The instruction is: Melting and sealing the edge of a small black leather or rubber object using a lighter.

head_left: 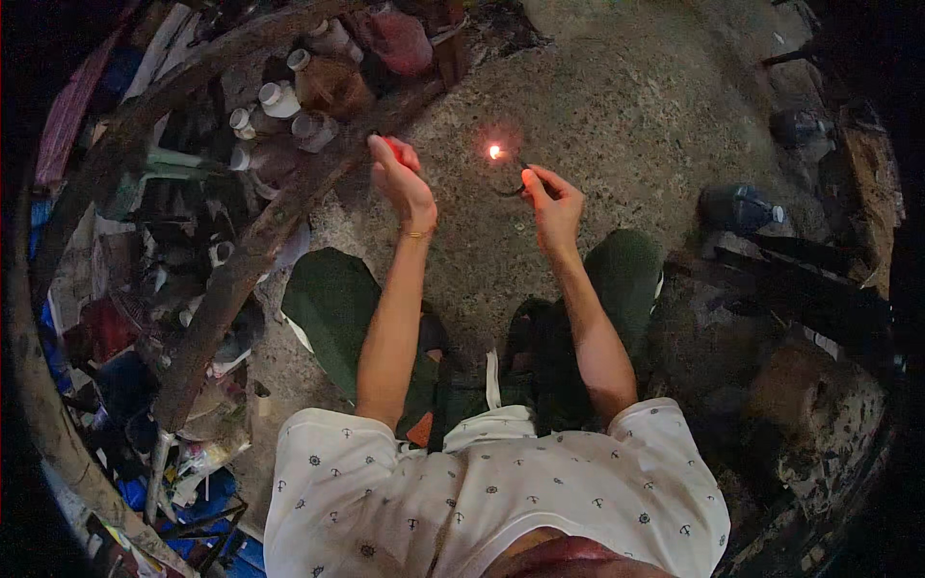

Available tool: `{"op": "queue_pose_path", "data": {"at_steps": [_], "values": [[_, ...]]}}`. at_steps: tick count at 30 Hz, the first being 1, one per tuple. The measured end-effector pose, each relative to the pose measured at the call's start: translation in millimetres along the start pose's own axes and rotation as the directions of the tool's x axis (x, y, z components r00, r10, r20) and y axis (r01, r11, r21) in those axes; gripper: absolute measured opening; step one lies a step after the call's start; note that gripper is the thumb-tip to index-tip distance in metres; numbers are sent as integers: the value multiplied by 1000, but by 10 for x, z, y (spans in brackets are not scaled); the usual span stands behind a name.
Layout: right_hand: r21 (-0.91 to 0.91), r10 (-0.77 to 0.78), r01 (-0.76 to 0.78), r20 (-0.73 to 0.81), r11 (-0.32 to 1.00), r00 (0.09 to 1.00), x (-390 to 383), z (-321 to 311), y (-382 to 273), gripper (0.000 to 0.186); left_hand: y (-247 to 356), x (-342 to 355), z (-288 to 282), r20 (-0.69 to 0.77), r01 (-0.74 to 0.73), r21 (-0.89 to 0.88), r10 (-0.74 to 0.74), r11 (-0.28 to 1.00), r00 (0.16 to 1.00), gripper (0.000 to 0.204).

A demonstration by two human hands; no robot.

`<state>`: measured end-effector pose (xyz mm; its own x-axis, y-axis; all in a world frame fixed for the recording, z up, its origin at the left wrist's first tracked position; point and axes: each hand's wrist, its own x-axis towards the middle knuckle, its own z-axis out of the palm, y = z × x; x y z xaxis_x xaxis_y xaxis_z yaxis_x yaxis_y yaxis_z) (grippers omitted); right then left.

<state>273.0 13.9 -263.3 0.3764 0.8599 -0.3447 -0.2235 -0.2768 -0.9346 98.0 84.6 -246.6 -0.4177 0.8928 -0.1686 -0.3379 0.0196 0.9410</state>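
A small bright flame [495,151] glows over the floor between my two hands. My right hand [557,207] pinches a thin dark curved strip [508,192] between thumb and fingers, just to the right of the flame. Whether the flame sits on the strip's end cannot be made out. To the left, my left hand [403,191] is raised with its fingers curled round a small red object [393,148], which may be a lighter; most of it is hidden by the hand.
Wooden beams [241,260] slant along the left. Behind them stand several jugs and bottles, one a white-capped bottle [279,99]. On the right are a dark blue jug [737,208], dark boards and a rough block [809,405]. My knees flank the concrete floor [472,250].
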Motion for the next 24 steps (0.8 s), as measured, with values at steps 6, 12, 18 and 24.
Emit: {"op": "queue_pose_path", "data": {"at_steps": [6,12,18,24], "values": [[6,-78,78,-3,997,997,36,-14,28,28,397,-37,-25,54,-233,-43,235,972,970,46],[-50,-87,86,-16,995,996,139,50,-32,30,542,15,79,63,-350,-11,350,937,935,32],[-41,-164,166,36,985,986,88,64,-161,27,781,-56,28,118,-427,-7,424,904,898,8],[6,-152,152,-1,988,988,17,6,6,27,1519,-420,274,241,-593,-17,579,805,779,31]]}}
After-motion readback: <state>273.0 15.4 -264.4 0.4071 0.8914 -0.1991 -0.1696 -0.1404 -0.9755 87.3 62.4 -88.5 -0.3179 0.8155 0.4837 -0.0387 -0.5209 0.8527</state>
